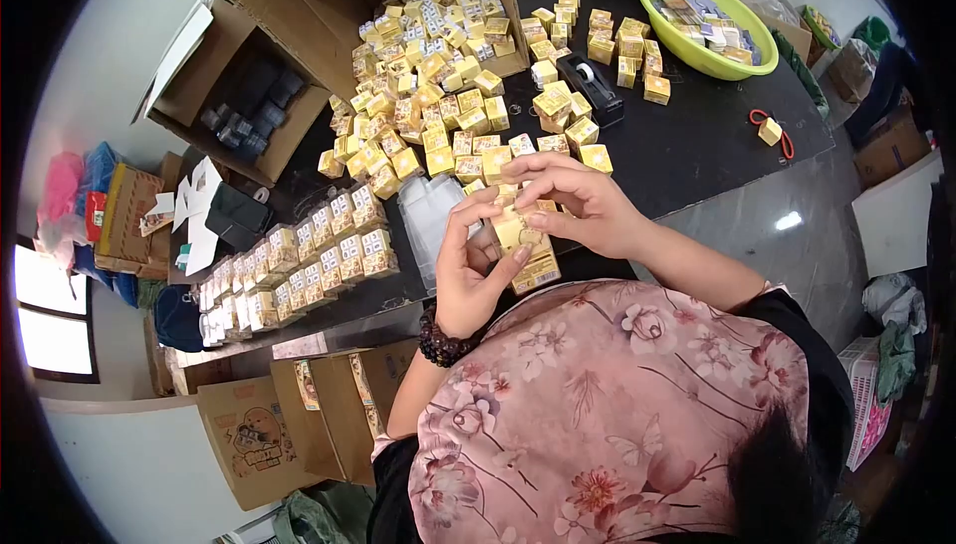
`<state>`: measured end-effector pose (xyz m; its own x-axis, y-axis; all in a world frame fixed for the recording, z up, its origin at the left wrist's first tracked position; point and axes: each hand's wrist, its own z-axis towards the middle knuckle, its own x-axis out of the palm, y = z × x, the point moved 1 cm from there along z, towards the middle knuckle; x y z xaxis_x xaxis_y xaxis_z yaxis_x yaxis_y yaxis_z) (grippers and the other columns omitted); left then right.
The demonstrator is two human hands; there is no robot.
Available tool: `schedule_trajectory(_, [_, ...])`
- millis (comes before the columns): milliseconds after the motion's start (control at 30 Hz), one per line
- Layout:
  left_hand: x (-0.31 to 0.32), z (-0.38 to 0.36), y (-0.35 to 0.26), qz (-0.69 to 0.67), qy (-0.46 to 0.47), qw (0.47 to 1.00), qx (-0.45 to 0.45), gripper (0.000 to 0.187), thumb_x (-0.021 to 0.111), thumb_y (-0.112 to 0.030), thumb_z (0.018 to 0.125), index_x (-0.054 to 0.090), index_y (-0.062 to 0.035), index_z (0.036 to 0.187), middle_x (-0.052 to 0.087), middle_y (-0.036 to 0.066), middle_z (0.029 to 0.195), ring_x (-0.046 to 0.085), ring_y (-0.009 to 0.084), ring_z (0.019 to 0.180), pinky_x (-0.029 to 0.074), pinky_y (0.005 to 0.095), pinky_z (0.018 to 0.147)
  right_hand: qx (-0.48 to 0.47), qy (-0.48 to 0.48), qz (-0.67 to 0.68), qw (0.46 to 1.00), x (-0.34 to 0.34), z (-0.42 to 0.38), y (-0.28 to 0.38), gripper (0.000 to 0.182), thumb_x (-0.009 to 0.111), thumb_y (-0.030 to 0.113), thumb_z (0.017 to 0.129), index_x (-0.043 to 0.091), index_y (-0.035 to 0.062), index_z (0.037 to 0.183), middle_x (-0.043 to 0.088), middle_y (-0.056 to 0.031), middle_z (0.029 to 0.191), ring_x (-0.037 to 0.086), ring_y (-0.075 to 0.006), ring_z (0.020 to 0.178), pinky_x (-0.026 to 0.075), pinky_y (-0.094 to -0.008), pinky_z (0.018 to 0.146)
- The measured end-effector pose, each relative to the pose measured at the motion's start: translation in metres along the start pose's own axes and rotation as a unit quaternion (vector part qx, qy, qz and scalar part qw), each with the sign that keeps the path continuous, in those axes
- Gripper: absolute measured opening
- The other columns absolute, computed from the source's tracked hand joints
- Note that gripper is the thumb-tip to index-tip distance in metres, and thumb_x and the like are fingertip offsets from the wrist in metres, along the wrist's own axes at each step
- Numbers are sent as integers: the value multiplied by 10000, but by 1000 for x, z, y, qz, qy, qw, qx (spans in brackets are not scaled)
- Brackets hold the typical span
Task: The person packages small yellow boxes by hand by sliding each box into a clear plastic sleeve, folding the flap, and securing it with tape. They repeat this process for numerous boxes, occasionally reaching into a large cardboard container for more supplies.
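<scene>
My left hand [466, 270], with a dark bead bracelet at the wrist, and my right hand [578, 204] are both closed on one small yellow carton [528, 245], held just above the near edge of the black table [697, 146]. My right fingers pinch its top end and my left fingers grip its side. Part of the carton is hidden behind my fingers. A stack of clear plastic trays [428, 216] lies just left of my hands.
Several loose yellow cartons [438, 76] spill from a big cardboard box [299, 6]. Neat rows of cartons [299, 260] stand at the left. Also on the table are a black tape dispenser [590, 86], a green bowl [709, 56], and red scissors [772, 131]. Cardboard boxes [299, 425] stand on the floor.
</scene>
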<state>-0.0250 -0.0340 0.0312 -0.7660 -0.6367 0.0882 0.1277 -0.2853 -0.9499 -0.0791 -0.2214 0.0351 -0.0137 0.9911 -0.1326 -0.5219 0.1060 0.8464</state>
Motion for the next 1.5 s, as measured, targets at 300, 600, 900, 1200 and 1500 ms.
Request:
schedule_trajectory(300, [5, 2, 8, -2, -32, 999, 13, 655, 627, 154, 815, 237, -101, 1275, 355, 174, 1400, 546, 257, 1179, 534, 320, 884, 168, 25, 15, 985, -7, 15, 13, 216, 720, 3, 826, 650, 13, 1030, 579, -59, 1055, 574, -121, 1041, 495, -285, 928])
schedule_trajectory(600, [-2, 0, 10, 58, 11, 998, 14, 699, 627, 144, 824, 230, -90, 1349, 411, 161, 1377, 554, 260, 1172, 523, 341, 912, 157, 6, 103, 982, -14, 6, -1, 147, 694, -26, 837, 695, -1, 983, 622, -51, 963, 610, -121, 935, 505, -261, 850])
schedule_trajectory(900, [-1, 5, 8, 63, 17, 998, 23, 438, 599, 99, 877, 456, -15, 1275, 439, 117, 1308, 570, 177, 1112, 486, 271, 919, 81, 5, -60, 995, -5, -7, 9, 159, 609, 74, 929, 680, 14, 1059, 593, -67, 1006, 582, -180, 962, 466, -282, 845])
schedule_trajectory(1200, [-12, 0, 25, 109, -40, 993, -28, 354, 586, 75, 898, 467, -40, 1211, 458, 72, 1278, 572, 45, 845, 427, 153, 622, 240, -377, -351, 823, -150, -19, -137, 356, 679, 228, 859, 622, -7, 1120, 537, -188, 1115, 612, -269, 882, 509, -350, 781])
schedule_trajectory(1500, [-10, 3, 28, 88, -34, 995, -37, 366, 606, 58, 897, 460, -35, 1219, 440, 80, 1297, 597, 161, 1079, 489, 177, 701, 478, -337, 255, 770, -213, -22, -176, 37, 675, 112, 851, 660, 81, 864, 568, -19, 777, 541, -117, 679, 510, -278, 618])
